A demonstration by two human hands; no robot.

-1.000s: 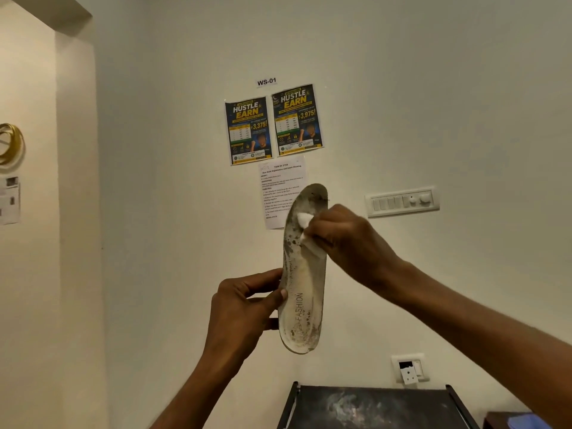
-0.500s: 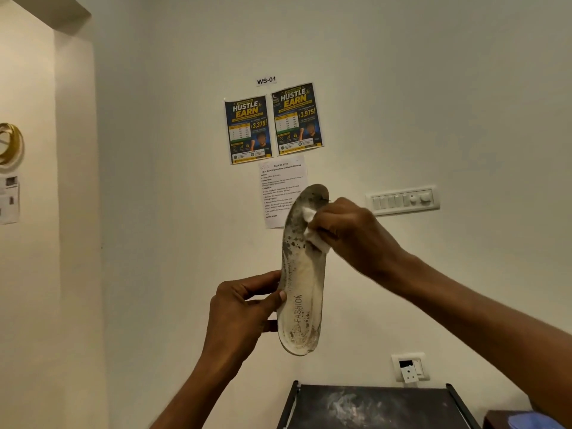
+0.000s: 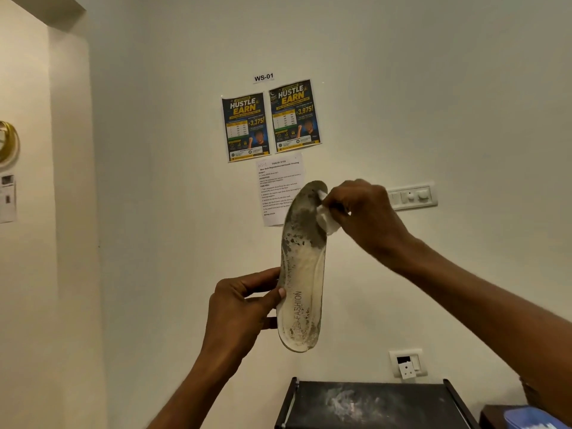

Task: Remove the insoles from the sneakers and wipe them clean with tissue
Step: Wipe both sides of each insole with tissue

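A dirty white insole (image 3: 301, 267) printed "FASHION" is held upright in front of the wall, toe end up, with dark grime on its upper half and heel. My left hand (image 3: 238, 308) grips its lower left edge between thumb and fingers. My right hand (image 3: 363, 213) pinches a crumpled white tissue (image 3: 326, 216) against the insole's upper right edge near the toe. No sneakers are in view.
A black shelf top (image 3: 371, 404) with white dust smears sits below. A blue object (image 3: 532, 419) shows at the bottom right corner. On the wall are two posters (image 3: 270, 120), a task sheet (image 3: 275, 184), a switch panel (image 3: 413, 196) and a socket (image 3: 408, 363).
My right hand has slid the tissue up the insole toward the toe end. My left hand and the insole have stayed nearly still.
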